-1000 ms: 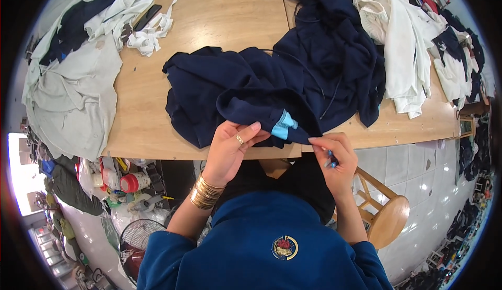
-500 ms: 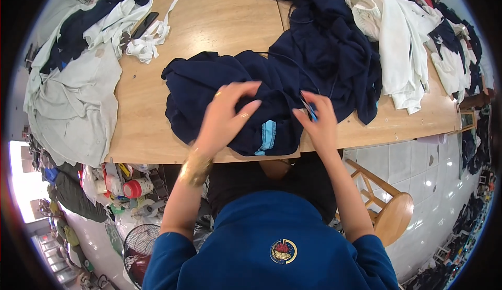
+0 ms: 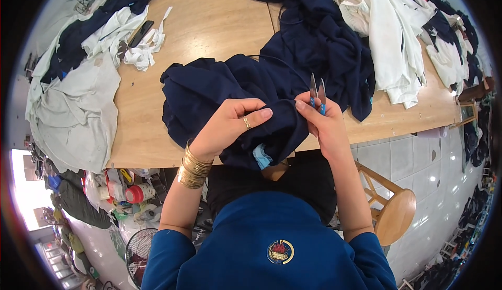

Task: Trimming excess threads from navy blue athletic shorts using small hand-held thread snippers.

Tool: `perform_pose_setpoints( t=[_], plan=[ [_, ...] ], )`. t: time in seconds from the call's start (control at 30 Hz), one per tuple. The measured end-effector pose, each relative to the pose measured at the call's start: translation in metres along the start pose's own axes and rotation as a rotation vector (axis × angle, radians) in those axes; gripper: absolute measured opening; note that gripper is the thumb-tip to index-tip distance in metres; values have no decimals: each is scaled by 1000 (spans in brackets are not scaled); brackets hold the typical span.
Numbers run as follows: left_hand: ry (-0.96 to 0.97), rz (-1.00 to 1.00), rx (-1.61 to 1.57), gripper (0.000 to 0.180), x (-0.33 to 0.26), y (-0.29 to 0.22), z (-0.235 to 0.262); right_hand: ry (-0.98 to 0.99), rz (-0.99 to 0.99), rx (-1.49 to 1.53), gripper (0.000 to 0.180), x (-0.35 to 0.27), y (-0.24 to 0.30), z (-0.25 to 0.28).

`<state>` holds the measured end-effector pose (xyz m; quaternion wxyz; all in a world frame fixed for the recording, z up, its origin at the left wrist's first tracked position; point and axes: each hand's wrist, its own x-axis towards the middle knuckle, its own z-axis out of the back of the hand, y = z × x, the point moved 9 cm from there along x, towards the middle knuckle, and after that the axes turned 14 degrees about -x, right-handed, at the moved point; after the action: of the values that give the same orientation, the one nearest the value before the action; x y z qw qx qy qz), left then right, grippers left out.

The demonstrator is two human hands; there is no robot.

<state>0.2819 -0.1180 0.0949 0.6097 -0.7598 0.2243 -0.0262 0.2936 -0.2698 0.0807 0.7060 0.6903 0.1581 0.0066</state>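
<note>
A navy garment point(image 3: 201, 88) lies bunched at the table's near edge, part of it lifted between my hands. My left hand point(image 3: 238, 125), with a ring and gold bangles at the wrist, pinches a fold of the cloth between thumb and fingers. My right hand point(image 3: 325, 122) pinches the same fold farther right. Tucked in that hand are small thread snips point(image 3: 317, 97) with blue handles, their two blades pointing up and apart. A light blue patch point(image 3: 262, 156) on the garment hangs below my left hand by the table edge.
Another navy garment point(image 3: 327, 49) lies just beyond, beside a heap of white garments point(image 3: 395, 39) at the right. Pale grey cloth point(image 3: 78, 112) drapes over the table's left side, near white strips point(image 3: 144, 52) and a dark phone-like object point(image 3: 141, 32). A wooden stool point(image 3: 396, 217) stands at the lower right.
Both hands, apart and over the cloth before, now grip a raised fold of the navy garment. The snips have turned upright in my right hand. The light blue patch has dropped lower and folded.
</note>
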Motion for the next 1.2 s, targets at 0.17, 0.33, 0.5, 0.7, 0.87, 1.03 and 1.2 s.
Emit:
perform_pose_setpoints(
  t=[0.17, 0.33, 0.5, 0.7, 0.87, 1.03, 1.2],
  plan=[
    [-71, 8, -135, 20, -12, -4, -7, -242, 254, -452, 13, -11, 20, 12],
    [-151, -76, -221, 18, -18, -1, -5, -315, 197, -474, 26, -39, 35, 12],
    [-173, -56, -241, 17, -22, -3, -6, -64, 166, -301, 30, -32, 18, -5],
    [-179, -143, -184, 15, -27, -11, -3, -244, 420, -420, 19, -31, 15, -15],
    [-193, -153, -148, 16, -37, -8, 12, -58, 53, 179, 5, -27, 1, -11],
    [-163, -87, -207, 16, -41, -2, 8, -33, 3, 303, 5, -23, 8, -13],
    [-116, -24, -248, 17, -46, -3, 2, -72, 108, 43, 6, -19, 17, -11]
  ],
)
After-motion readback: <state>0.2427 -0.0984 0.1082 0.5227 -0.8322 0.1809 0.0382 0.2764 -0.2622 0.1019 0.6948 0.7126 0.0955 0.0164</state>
